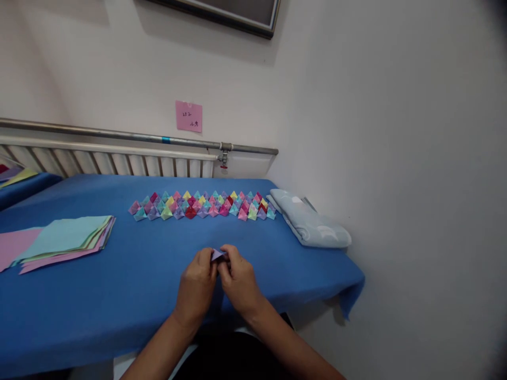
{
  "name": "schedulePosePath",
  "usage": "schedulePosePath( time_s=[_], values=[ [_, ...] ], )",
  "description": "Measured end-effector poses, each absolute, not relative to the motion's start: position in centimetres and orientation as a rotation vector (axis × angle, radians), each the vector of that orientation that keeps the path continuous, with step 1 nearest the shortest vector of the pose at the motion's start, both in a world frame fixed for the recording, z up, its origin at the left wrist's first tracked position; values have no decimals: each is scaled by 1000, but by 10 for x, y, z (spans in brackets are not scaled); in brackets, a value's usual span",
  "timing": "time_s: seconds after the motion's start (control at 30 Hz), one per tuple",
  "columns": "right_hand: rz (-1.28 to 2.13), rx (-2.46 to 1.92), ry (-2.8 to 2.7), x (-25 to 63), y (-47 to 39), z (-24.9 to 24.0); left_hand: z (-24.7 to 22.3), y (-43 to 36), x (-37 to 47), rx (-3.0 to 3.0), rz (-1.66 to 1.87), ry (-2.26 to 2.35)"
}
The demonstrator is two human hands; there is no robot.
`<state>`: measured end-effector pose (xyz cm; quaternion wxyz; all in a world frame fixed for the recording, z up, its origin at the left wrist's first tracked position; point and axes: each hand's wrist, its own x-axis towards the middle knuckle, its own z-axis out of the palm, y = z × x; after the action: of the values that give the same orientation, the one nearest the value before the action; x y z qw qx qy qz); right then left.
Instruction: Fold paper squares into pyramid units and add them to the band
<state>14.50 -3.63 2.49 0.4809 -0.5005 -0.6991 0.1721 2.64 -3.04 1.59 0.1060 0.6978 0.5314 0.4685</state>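
Observation:
A small folded piece of purple paper (217,254) is held between both hands, close to the front part of the blue-covered table (150,285). My left hand (198,282) pinches its left side, and my right hand (237,277) grips its right side with thumb and fingers. Much of the paper is hidden behind the fingers. Beyond the hands, several small folded paper pieces (190,212) in pink, blue, yellow, red and purple stand packed in long rows.
Stacked coloured paper sheets (71,235) lie on the left. A folded light blue cloth (312,219) rests at the right by the wall. Behind the table are a radiator (142,164), a metal pipe (138,137) and a pink note (189,116).

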Motion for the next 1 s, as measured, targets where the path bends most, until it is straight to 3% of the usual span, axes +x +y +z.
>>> schedulePosePath(
  time_s=[0.6,1.0],
  values=[
    [622,-1132,-1530,147,-41,22,23,-42,20,1558,1299,1355],
    [583,-1040,-1634,158,-48,24,41,-51,7,1120,1096,1038]
  ],
)
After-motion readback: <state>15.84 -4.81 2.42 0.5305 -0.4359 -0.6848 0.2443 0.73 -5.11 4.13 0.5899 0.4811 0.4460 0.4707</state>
